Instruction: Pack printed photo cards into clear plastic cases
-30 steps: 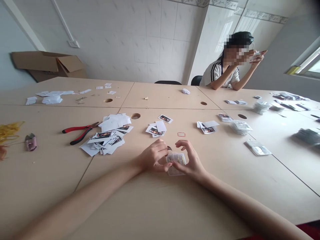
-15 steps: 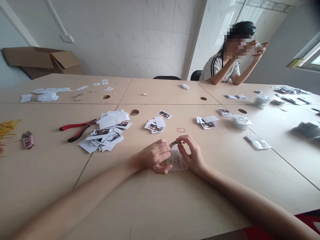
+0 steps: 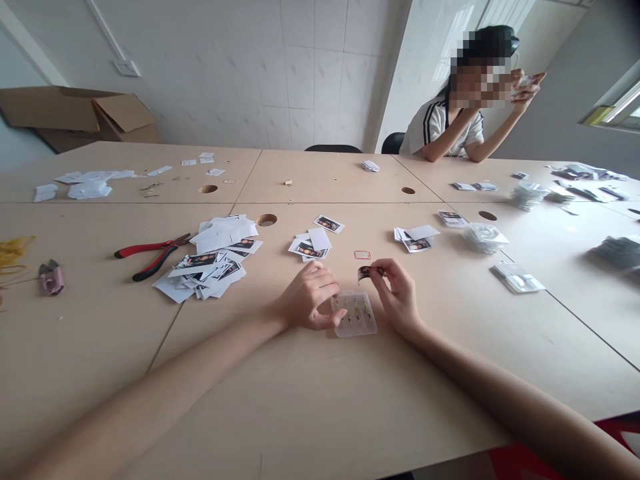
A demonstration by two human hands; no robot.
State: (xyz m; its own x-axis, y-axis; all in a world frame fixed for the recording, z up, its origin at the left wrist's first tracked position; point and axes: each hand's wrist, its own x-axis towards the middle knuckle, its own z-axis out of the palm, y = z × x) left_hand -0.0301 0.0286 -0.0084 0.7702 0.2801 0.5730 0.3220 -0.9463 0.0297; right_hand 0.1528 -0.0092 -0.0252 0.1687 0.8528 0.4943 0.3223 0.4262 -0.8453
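Note:
My right hand pinches a small printed card, dark and slightly curved, between thumb and fingers above the table. Just left and below it, a clear plastic box lies flat, with several small gold-coloured pieces in rows inside. My left hand is beside the box's left side, thumb and fingers apart, the thumb over the box edge. It holds nothing that I can see. Beyond the hands lie a small red-edged label and a little pile of printed cards.
Red-and-black pliers lie left of a larger card heap. Pink-handled cutters rest farther left. Clear packets and a card stack are on the right. Another person sits across the table.
My hands have come apart: the left has let go of the curved card, which stays in my right hand. More of the plastic box shows between them. The view has tilted slightly.

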